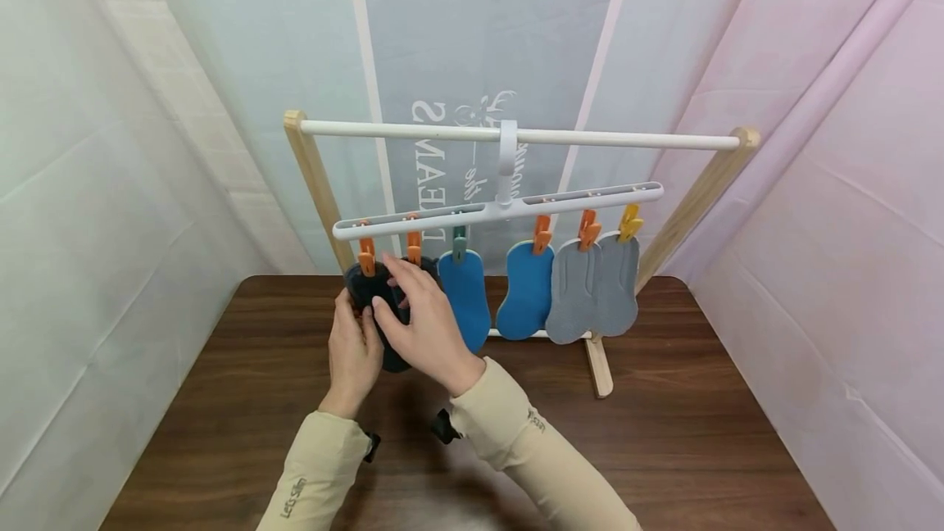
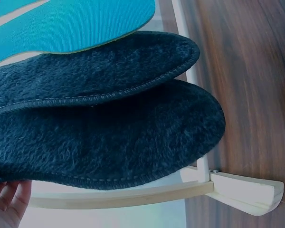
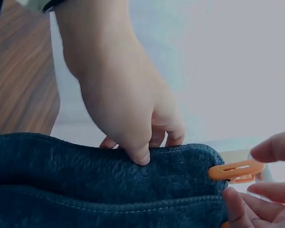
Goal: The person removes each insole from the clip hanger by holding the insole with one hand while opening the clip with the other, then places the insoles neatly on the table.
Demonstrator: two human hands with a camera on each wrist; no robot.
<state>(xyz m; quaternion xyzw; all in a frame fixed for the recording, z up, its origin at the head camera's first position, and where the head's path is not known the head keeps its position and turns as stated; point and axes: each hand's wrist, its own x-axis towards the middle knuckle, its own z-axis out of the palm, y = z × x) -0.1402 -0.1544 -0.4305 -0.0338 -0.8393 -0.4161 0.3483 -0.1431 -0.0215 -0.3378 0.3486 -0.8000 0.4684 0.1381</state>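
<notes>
My left hand (image 1: pixel 352 351) pinches the outer edge of the leftmost dark fleecy insole (image 2: pixel 133 137), its thumb (image 3: pixel 141 156) on the fleece and the fingers behind. An orange clip (image 3: pixel 235 169) bites the top end of that insole. Around the clip my right hand (image 1: pixel 431 330) holds its fingers apart, with the thumb near the insole's end and the index finger close to the clip's tail. A second dark insole (image 2: pixel 95 71) hangs beside the first under another orange clip (image 1: pixel 414 242), partly hidden by my right hand in the head view.
A white hanger (image 1: pixel 442 221) hooks over the white rail (image 1: pixel 627 138) of a wooden stand (image 1: pixel 693 199). Right of the dark pair hang two blue insoles (image 1: pixel 466 301) and two grey insoles (image 1: pixel 618 285), clipped with green, orange and yellow clips. The brown table (image 1: pixel 664 433) lies below.
</notes>
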